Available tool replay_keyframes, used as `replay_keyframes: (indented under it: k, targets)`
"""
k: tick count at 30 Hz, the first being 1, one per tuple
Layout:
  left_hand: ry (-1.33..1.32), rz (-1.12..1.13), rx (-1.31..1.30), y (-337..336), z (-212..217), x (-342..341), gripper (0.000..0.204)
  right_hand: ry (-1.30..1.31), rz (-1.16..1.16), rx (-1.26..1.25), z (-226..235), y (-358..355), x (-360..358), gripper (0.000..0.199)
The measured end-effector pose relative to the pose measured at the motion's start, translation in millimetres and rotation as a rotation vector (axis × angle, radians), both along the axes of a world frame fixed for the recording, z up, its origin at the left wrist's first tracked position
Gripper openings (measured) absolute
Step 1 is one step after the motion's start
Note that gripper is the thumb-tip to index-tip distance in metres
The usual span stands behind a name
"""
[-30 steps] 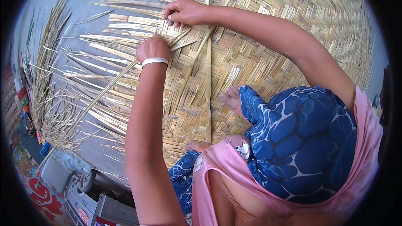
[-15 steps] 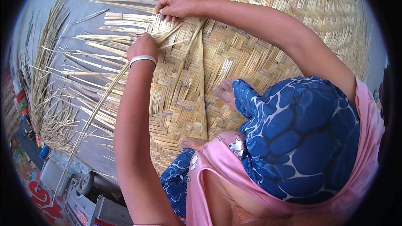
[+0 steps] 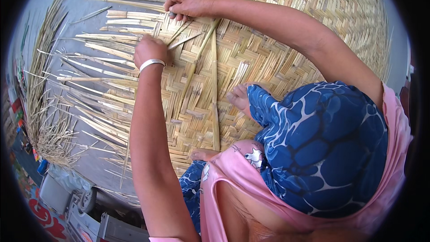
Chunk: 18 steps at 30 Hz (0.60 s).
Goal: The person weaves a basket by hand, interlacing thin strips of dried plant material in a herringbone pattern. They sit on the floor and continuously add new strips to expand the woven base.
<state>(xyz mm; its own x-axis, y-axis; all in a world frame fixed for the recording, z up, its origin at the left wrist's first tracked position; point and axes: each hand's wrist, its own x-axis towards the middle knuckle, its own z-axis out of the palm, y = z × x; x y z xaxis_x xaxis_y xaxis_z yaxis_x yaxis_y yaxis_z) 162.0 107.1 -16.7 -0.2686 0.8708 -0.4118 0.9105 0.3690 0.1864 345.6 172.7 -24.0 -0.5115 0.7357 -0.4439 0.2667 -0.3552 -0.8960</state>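
Note:
A large woven mat (image 3: 233, 58) of pale split cane or reed lies under me, with loose strip ends (image 3: 103, 80) sticking out along its left side. My left hand (image 3: 152, 49), with a white bracelet on its wrist, is closed at that edge around a cane strip (image 3: 178, 33); the strip's tip shows beyond the knuckles. A second pale strip (image 3: 188, 40) slants out beside it. Farther off, my right hand (image 3: 188, 5) is curled low over the weave. Something small and grey shows at its fingertips, but I cannot make out what it is.
A long strip (image 3: 215, 85) lies across the mat, crossed by a slanting one (image 3: 201, 49). My bare foot (image 3: 239, 96) rests on the weave. At the left, a bundle of thin stalks (image 3: 49, 107) lies on the grey floor, near a toy vehicle (image 3: 85, 201).
The long strip trailing from my left hand toward the lower left has swung in close to my forearm, its tail drawn up. My right hand has hardly moved.

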Motion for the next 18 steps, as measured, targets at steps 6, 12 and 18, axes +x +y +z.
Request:
replay_keyframes:
  k: [6, 12, 18]
  targets:
    - [-0.181, -0.013, 0.135, 23.2, -6.7, -88.6, 0.027, 0.005, 0.044, -0.04, 12.6, 0.4, -10.6, 0.019]
    - [-0.092, -1.02, 0.367, -16.0, 89.2, 37.4, 0.033, 0.034, 0.081, 0.033, 47.1, 20.2, -3.2, 0.024]
    - [-0.396, -1.337, 0.494, -59.9, 87.6, 56.5, 0.029, 0.275, 0.516, -0.392, 85.2, -11.1, -26.4, 0.028]
